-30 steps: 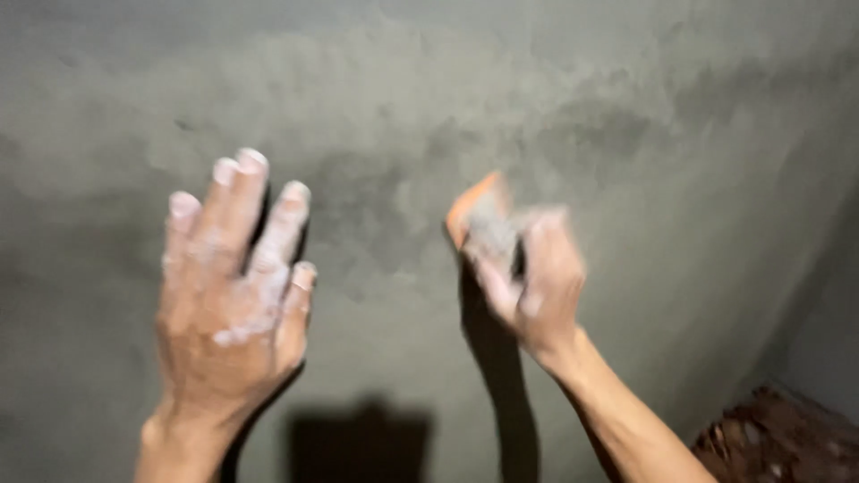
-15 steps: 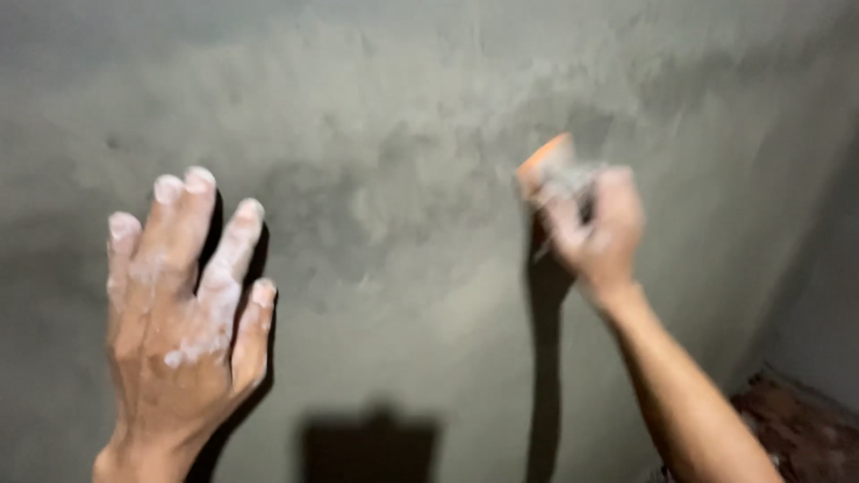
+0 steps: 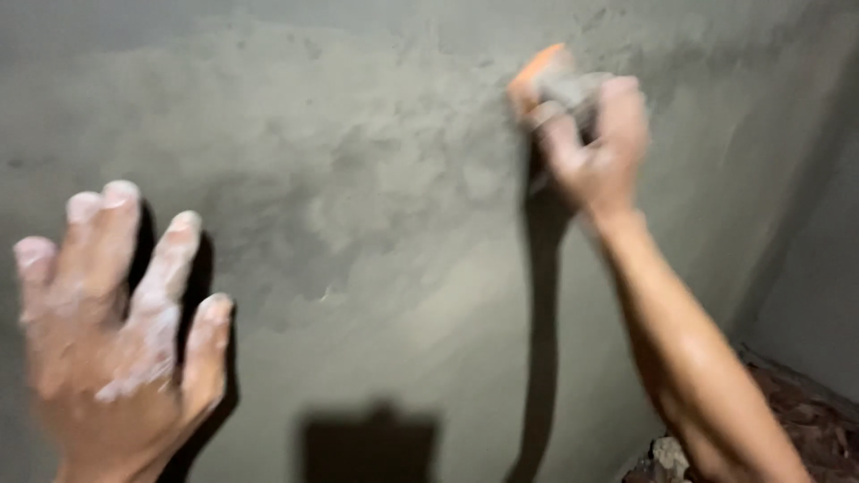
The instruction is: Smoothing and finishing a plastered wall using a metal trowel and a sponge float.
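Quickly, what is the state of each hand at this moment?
Left hand: open, fingers spread, holding nothing, against the grey plastered wall.
Right hand: closed on an orange sponge-like pad, pressed to the wall.

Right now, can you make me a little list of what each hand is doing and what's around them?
Left hand: open, fingers spread, smeared with pale plaster, flat against or just off the wall
Right hand: raised, gripping an orange sponge float pressed to the wall
Wall: grey wet plaster, darker patchy area in the middle
Lower right: reddish-brown rubble
Sharpness: blurred, so fine detail is unclear
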